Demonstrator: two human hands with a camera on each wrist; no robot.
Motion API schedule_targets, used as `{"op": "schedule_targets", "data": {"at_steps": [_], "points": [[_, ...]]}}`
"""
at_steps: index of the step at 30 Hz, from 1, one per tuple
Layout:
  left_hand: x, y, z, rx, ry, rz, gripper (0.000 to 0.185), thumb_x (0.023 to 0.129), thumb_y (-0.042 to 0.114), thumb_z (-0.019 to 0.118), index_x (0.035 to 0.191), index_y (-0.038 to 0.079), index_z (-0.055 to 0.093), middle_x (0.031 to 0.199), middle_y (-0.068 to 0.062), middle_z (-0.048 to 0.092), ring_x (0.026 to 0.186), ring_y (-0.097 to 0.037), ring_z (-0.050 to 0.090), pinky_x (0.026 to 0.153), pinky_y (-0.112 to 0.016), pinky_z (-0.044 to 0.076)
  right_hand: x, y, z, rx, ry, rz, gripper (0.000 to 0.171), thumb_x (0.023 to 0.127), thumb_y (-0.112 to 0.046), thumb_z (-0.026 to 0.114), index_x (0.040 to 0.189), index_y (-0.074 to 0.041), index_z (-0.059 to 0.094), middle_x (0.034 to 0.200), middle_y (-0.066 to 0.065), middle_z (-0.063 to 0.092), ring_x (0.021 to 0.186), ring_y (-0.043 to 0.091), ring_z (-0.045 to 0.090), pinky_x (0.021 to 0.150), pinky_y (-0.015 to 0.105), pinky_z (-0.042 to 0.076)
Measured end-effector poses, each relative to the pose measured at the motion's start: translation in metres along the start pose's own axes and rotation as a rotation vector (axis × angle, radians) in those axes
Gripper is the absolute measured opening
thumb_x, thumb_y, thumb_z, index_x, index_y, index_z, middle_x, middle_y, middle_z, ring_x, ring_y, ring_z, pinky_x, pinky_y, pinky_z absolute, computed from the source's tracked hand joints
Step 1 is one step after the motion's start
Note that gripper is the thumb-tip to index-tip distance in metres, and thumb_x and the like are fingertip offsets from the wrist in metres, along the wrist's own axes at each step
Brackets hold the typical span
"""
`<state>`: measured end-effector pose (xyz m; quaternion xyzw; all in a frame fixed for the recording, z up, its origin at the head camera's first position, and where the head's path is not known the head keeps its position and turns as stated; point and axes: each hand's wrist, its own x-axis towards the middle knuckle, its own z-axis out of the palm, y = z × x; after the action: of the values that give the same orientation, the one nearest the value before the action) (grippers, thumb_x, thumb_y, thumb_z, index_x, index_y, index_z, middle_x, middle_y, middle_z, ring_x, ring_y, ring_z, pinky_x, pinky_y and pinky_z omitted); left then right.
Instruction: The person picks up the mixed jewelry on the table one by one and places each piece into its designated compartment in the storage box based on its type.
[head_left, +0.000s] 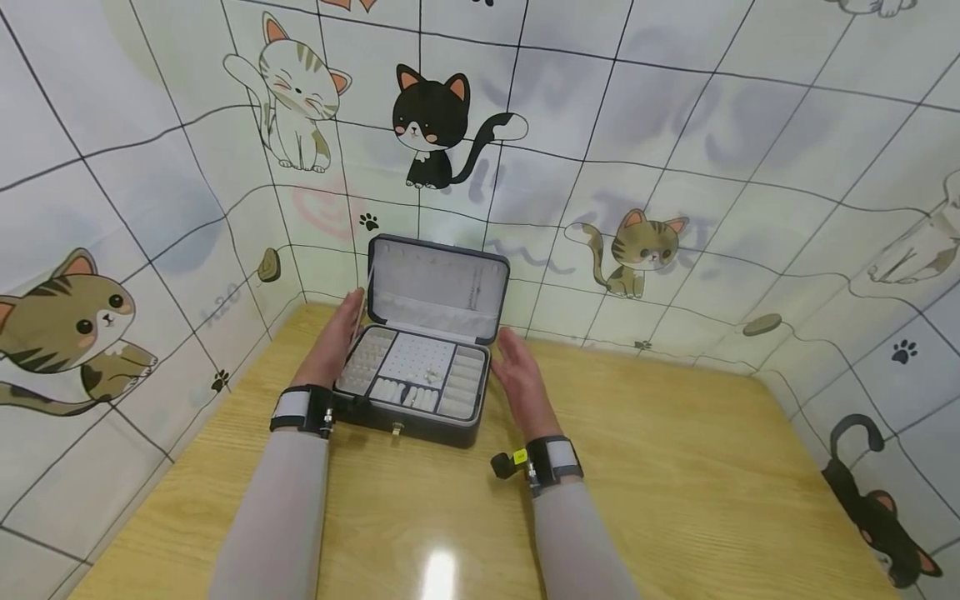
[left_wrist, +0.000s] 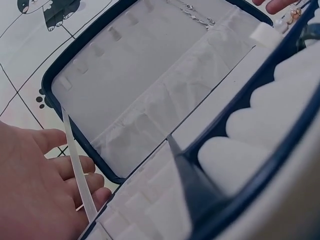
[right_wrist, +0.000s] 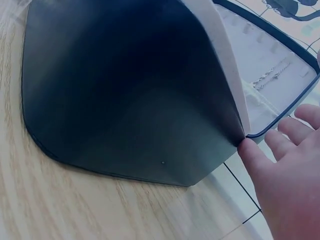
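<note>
— Where are your hands?

— My left hand (head_left: 333, 337) lies flat against the left side of the jewellery box (head_left: 420, 367), fingers straight and relaxed, gripping nothing; my right hand (head_left: 520, 375) is just beside the box's right side, fingers loose; its thumb tip touches the dark corner in the right wrist view

— And the box?

— It sits on the wooden table (head_left: 675, 467) near the back wall, its lid (head_left: 438, 287) standing upright and open; a thin chain (left_wrist: 192, 12) hangs inside the lid; pale ring rolls (head_left: 408, 393) fill the front of the tray; the cat-patterned backdrop (head_left: 600, 125) surrounds the table
</note>
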<state>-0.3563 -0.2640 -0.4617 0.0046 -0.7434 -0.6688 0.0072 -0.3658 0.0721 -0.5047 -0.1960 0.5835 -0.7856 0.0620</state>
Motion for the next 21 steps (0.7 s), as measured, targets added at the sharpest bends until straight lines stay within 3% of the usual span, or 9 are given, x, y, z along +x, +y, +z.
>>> {"op": "schedule_targets", "data": {"at_steps": [3,7,15,21], "points": [[0.0004,-0.0021,0.0001,0.006,-0.01,0.021,0.077,0.109,0.068,0.022,0.172,0.027,0.006,0.18,0.009,0.0,0.168,-0.018,-0.002,0.136,-0.045,0.004,-0.0009,0.0004,-0.0007,0.011,-0.006,-0.001,0.071,0.103,0.002,0.039,0.169,-0.005,0.017,0.179,0.013,0.014,0.167,0.031,0.01,0.134,0.052,0.015],[0.0001,-0.0022,-0.0006,0.022,-0.007,0.001,0.077,0.108,0.07,0.022,0.172,0.029,0.006,0.18,0.008,0.0,0.168,-0.019,-0.001,0.136,-0.046,0.002,-0.0002,0.0012,0.0002,-0.013,-0.032,-0.003,0.07,0.105,0.0,0.039,0.17,-0.004,0.013,0.179,0.015,0.013,0.167,0.032,0.011,0.135,0.053,0.012],[0.0008,-0.0025,0.0008,-0.005,-0.003,-0.018,0.075,0.109,0.066,0.025,0.172,0.031,0.004,0.181,0.004,-0.002,0.168,-0.026,-0.001,0.136,-0.052,0.001,-0.0023,0.0005,0.0028,-0.088,-0.037,0.007,0.069,0.107,-0.006,0.042,0.17,-0.003,0.012,0.18,0.015,0.01,0.168,0.032,0.006,0.134,0.055,0.011],[-0.0029,-0.0023,0.0027,0.058,-0.015,-0.029,0.074,0.109,0.067,0.019,0.172,0.032,0.002,0.18,0.006,-0.003,0.168,-0.036,0.002,0.134,-0.058,-0.002,-0.0029,0.0028,0.0035,-0.116,-0.064,0.017,0.073,0.107,-0.011,0.042,0.17,-0.003,0.007,0.18,0.014,0.005,0.168,0.032,0.001,0.134,0.056,0.007]]}}
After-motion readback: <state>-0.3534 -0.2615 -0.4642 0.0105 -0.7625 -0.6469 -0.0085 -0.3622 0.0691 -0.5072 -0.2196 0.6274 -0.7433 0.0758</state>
